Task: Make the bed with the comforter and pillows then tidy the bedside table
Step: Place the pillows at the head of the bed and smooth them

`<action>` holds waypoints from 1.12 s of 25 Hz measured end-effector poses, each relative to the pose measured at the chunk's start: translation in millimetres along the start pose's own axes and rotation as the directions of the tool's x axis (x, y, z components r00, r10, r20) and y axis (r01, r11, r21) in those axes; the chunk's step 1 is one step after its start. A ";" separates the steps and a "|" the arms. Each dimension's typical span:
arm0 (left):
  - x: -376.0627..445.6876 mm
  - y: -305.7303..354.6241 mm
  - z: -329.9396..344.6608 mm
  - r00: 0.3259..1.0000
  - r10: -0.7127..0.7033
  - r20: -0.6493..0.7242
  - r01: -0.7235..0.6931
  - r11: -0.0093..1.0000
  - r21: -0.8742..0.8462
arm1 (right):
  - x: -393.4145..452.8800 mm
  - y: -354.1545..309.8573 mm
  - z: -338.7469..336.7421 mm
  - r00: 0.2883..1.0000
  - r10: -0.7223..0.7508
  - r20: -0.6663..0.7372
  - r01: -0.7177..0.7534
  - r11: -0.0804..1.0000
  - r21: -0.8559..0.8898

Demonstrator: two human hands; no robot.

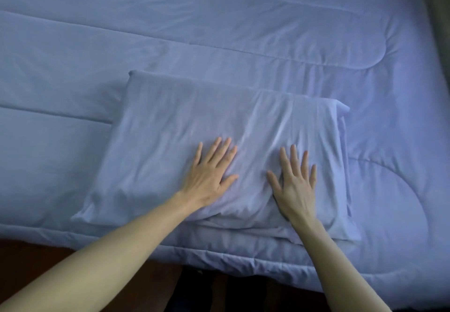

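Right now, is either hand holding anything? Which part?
Nothing is held. The left hand and right hand lie flat, fingers straight and spread, palms down on the near half of the pillow, which lies on the comforter.

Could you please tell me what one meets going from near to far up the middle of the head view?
Dark floor → near edge of the comforter → pillow, with left hand and right hand flat on it → more comforter beyond.
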State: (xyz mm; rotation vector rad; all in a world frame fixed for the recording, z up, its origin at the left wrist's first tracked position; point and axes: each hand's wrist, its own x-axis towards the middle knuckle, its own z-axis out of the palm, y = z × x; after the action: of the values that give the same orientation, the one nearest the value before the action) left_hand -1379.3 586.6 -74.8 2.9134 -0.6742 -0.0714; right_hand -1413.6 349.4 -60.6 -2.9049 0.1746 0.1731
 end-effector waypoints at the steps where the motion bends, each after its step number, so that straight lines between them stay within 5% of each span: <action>1: 8.3 0.1 -11.5 0.999 0.009 -0.041 -0.010 1.000 -0.022 | 7.9 -2.5 -12.4 0.997 -0.013 -0.076 0.017 0.999 0.040; 6: 71.3 4.4 -77.9 0.954 -0.066 -0.293 0.017 0.986 -0.165 | 62.6 -1.9 -74.6 0.904 -0.002 -0.427 0.099 0.974 0.206; 9: 80.4 -6.4 -43.5 0.966 -0.117 -0.230 0.082 0.984 -0.158 | 75.6 0.6 -35.9 0.963 -0.044 -0.267 0.080 0.989 0.122; 12: 70.8 -24.3 2.8 0.993 -0.115 0.022 0.115 0.993 0.020 | 74.9 9.6 5.0 0.996 -0.083 -0.041 0.083 0.997 -0.007; 16: 93.6 -31.5 -31.1 0.986 -0.087 -0.142 0.080 0.995 -0.051 | 94.9 -13.5 -28.2 0.975 -0.120 -0.186 0.143 0.983 0.117; 20: 110.6 -44.8 -67.2 0.911 -0.201 -0.359 0.137 0.971 -0.196 | 109.1 -56.4 -47.3 0.905 -0.172 -0.389 0.259 0.948 0.183; 22: 101.7 -55.4 -47.0 0.929 -0.204 -0.310 0.158 0.973 -0.167 | 109.1 -61.6 -21.9 0.923 -0.218 -0.317 0.265 0.957 0.114; 25: 83.0 -74.1 1.6 0.981 -0.182 -0.061 0.185 0.981 0.059 | 110.7 -48.6 25.1 0.957 -0.278 -0.079 0.272 0.959 -0.081; 28: 98.7 -94.8 -0.5 0.984 -0.178 -0.017 0.178 0.983 0.051 | 136.1 -42.5 21.3 0.959 -0.274 -0.074 0.270 0.961 -0.060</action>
State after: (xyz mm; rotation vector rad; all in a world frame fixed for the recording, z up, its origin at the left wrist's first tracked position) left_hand -1249.6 627.4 -90.4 3.0150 -0.4182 -0.0559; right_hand -1276.1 381.2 -89.7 -2.9476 -0.2205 0.0122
